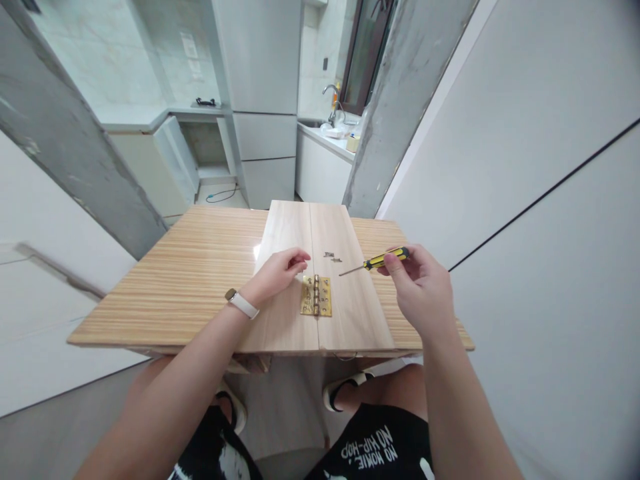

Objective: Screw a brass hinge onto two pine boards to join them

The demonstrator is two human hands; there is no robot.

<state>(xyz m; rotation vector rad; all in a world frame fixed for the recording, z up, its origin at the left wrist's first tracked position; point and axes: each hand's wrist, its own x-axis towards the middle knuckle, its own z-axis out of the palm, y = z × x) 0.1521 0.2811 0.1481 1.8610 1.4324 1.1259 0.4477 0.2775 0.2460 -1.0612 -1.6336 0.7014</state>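
Note:
A yellow-and-black screwdriver [386, 258] is gripped in my right hand [423, 287], its shaft pointing left and its tip above the right-hand board. My left hand [281, 272], with a watch on its wrist, is over the left-hand board, fingers curled together; what they hold, if anything, is too small to make out. Just below those fingers, a brass hinge [317, 297] lies opened flat across the seam between two pale wooden boards [290, 230]. Several small screws [330, 256] lie loose on the right-hand board, beyond the hinge.
Under the boards stands a striped wood-grain table [200, 267], its front edge close to my knees. A white panel [540, 267] rises on the right. Beyond the table are a tall refrigerator [265, 67] and a counter with a sink faucet [331, 100].

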